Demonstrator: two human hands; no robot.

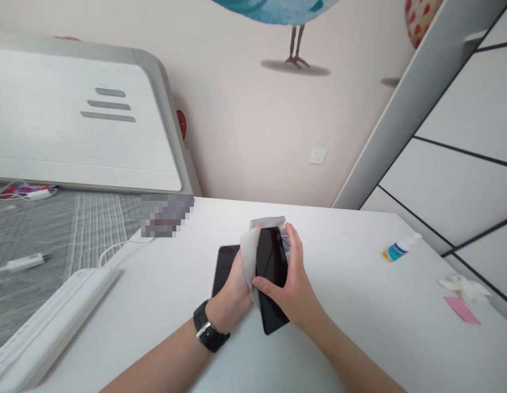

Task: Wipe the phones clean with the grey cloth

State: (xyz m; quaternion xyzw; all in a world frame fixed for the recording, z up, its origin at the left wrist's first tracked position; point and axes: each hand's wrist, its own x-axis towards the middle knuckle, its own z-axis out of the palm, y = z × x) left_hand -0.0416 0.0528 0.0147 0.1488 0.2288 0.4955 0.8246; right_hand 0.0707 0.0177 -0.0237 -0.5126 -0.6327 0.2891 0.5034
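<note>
My right hand (292,284) is wrapped round a black phone (272,262), held upright and tilted above the white table (343,305). My left hand (236,278), with a black watch on its wrist, presses a grey cloth (249,251) against the phone's left side. The cloth also shows behind the phone's top edge. A second dark phone (224,267) lies flat on the table, partly hidden behind my left hand.
A small white bottle with a blue label (398,249) lies at the right. Crumpled white tissue (466,286) and a pink slip (461,310) sit near the right edge. A bed with cables and a white headboard (73,120) is left; a white panelled wardrobe (453,125) rises at the right.
</note>
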